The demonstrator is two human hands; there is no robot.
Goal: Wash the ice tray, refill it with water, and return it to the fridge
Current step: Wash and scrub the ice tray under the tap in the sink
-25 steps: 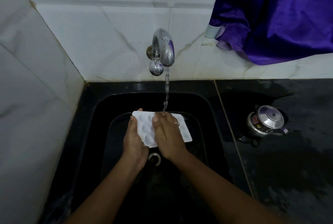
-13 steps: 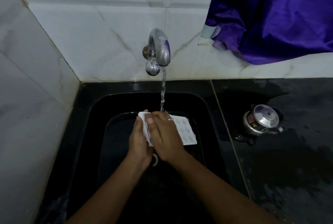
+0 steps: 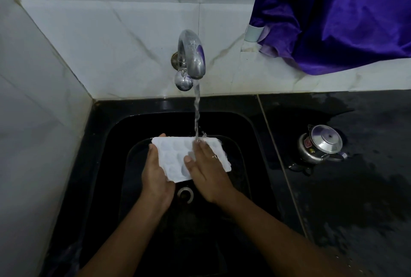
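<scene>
Left hand (image 3: 155,176) grips the ice tray (image 3: 173,154) (under the tap (image 3: 192,54)), right hand (image 3: 206,174) flat on it.

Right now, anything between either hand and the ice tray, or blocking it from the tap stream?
Nothing visible. The left hand grips the ice tray by its left edge; the right hand lies flat on top. The tap stream hits its far edge by that hand. No fridge in view.

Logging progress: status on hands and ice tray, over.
Left hand grips ice tray over sink. Right hand flat on it. Tap water hitting tray. Nothing blocking.
</scene>
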